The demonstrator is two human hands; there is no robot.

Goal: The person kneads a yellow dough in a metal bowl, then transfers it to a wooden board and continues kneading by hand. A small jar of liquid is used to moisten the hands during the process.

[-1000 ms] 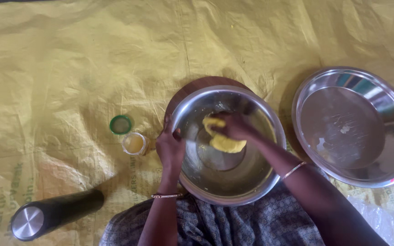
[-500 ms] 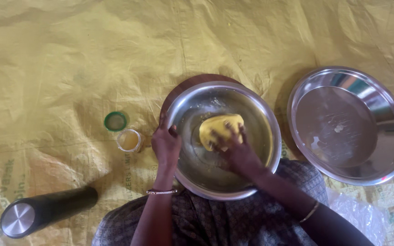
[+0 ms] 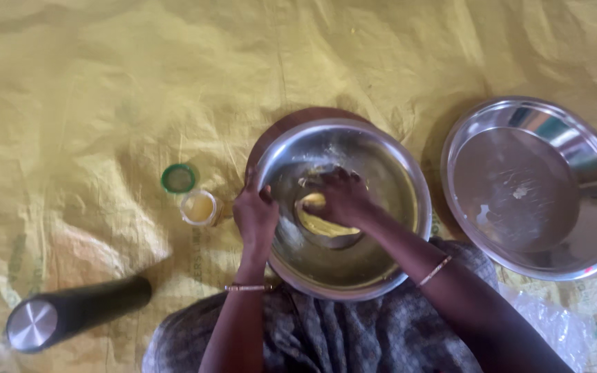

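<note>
Overhead view of a person seated at the near edge of a yellow woven sheet [image 3: 105, 90] that covers the whole ground.

Steel plate [image 3: 535, 186]: wide, shallow and round, lying on the sheet toward its right edge, just beside the bowl; a few pale crumbs cling to its flat bottom.

Steel bowl [image 3: 381, 276]: deep and round, at the middle of the near edge, in front of the person's patterned cloth [image 3: 333, 331]. A brown round board [image 3: 291, 124] shows from under its far rim.

Black cylinder with steel cap [image 3: 70, 314]: lying on its side at the near left corner of the sheet.

Right hand [image 3: 343, 197]: inside the bowl, palm down, fingers curled over the dough and pressing it.

Left hand [image 3: 256, 215]: closed on the bowl's left rim, fingers hooked over the edge.

Dough [image 3: 319, 220]: a yellow lump on the bowl's bottom, directly beneath the right hand and partly hidden by it; it shows below the fingers on the near side.

Small jar [image 3: 199, 207]: open, with yellowish contents, left of the bowl, near the left hand.

Green lid [image 3: 178, 178]: just beyond the jar.
</note>
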